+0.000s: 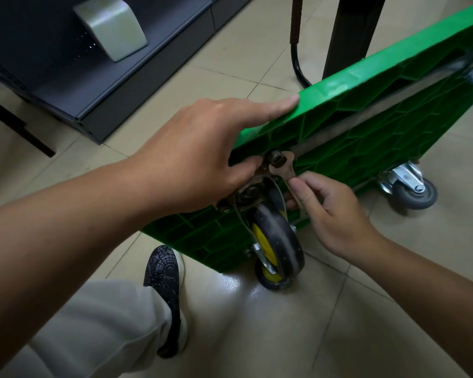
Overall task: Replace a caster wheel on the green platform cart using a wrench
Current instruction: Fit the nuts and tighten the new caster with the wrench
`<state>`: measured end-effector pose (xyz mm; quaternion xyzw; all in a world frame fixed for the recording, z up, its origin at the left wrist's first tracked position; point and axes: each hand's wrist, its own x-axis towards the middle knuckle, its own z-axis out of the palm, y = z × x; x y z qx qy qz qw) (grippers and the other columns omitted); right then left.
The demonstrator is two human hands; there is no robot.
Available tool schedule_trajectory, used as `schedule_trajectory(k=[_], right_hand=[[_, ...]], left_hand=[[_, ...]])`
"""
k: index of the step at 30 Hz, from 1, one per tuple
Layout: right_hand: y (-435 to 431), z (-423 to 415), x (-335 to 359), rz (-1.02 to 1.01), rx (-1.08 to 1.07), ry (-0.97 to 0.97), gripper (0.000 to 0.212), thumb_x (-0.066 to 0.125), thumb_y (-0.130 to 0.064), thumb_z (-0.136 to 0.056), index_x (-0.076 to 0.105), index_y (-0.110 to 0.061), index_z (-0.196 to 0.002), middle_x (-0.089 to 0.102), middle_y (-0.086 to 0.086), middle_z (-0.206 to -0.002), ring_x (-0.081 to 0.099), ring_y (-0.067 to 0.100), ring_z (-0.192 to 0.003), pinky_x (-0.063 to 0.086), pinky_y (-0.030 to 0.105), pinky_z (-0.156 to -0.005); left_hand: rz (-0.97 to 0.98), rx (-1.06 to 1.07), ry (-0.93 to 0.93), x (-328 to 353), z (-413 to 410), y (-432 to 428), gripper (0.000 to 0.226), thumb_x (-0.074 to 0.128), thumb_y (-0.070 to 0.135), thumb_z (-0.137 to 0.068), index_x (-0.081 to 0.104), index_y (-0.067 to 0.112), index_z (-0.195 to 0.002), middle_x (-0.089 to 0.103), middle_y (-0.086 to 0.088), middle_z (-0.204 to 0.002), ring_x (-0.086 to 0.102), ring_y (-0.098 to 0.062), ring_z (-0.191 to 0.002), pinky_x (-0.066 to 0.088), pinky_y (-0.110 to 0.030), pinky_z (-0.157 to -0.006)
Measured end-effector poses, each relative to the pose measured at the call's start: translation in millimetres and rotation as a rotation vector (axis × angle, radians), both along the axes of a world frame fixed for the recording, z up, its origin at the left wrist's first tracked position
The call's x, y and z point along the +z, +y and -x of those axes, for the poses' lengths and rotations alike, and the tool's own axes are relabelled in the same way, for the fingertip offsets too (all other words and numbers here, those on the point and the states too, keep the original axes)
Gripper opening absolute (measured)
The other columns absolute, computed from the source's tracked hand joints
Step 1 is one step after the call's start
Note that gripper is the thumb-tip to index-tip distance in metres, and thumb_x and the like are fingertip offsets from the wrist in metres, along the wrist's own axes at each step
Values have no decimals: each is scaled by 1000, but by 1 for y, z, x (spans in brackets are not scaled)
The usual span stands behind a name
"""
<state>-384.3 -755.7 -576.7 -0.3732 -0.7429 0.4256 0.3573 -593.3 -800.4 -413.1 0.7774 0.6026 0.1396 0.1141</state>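
**Green plastic platform cart [366, 124] stood on edge, underside toward us**

We have the cart tipped up on its long side on the beige tiled floor [257, 323]. Its ribbed underside faces us, which puts the wheel mounts within reach.

The task's thing, the worn caster wheel with the yellow hub and dark rubber tyre [276, 241], sits at the cart's near lower corner. It is bolted on by its plate, and the tyre hangs just clear of the cart's bottom edge.

Our left hand [191, 159] clamps the cart's upper rim. The index finger [271, 107] lies straight along the top and the thumb is tucked under beside the mount. We judge this grip is there to stop the cart from toppling or twisting while we turn.

Our right hand [333, 211] holds the small rusty open-ended wrench [283, 166]. Its fingers [303, 186] are closed narrowly on the shank in a pinch. The wrench head sits around the dark nut [277, 156] just under the cart's rim, above the caster's swivel plate.

A light pinch like this suits seating the tool more than heaving on it, so we would expect to need a fuller grip before real torque. The slim, corroded wrench could slip off the nut.

A second caster with a grey wheel and bright steel bracket [410, 189] stands at the cart's far lower corner. Our dark patterned shoe [164, 271] is planted just short of the cart's near end.
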Motion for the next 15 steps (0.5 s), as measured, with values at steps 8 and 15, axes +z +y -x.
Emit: schedule_trajectory(k=[8, 15], right_hand=[[40, -72, 42, -600, -197, -387, 35, 56, -43, -101, 68, -16, -84, 59, -4, -75, 54, 22, -72, 29, 39, -85], [66, -70, 111, -959, -61, -560, 47, 55, -55, -101, 67, -10, -90, 57, 5, -81, 51, 30, -79, 40, 56, -84]], left_hand=[[16, 5, -6, 0, 0, -1, 76, 72, 24, -94, 37, 46, -157, 64, 10, -140, 63, -17, -125, 52, -46, -100], [-5, 3, 1, 0, -2, -2, 75, 74, 23, -94, 39, 44, -157, 63, 11, -143, 63, -13, -123, 53, -43, -97]])
